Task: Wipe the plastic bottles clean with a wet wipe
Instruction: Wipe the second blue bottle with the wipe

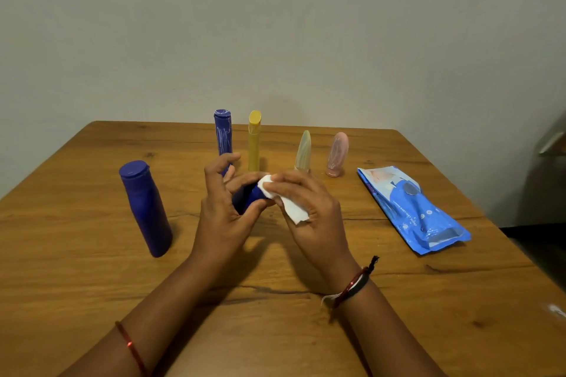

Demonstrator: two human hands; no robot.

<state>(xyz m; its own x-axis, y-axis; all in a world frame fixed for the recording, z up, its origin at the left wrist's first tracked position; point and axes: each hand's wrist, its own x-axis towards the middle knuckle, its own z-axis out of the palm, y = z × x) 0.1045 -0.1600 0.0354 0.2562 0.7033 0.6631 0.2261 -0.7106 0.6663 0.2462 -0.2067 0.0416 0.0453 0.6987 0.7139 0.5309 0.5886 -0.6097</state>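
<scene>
My left hand (222, 208) grips a small dark blue bottle (247, 196) above the middle of the wooden table (92, 269); most of the bottle is hidden by my fingers. My right hand (309, 214) holds a folded white wet wipe (288, 203) and presses it against the bottle's right side. A larger blue bottle (145, 208) stands to the left. Behind stand a tall blue bottle (223, 131) with pale streaks, a yellow bottle (254, 141), a pale yellow tube (303, 151) and a pink tube (337, 154).
A blue pack of wet wipes (413, 208) lies flat on the table's right side. A plain wall rises behind the table's far edge. A dark object with a metal part (551, 144) stands past the right edge.
</scene>
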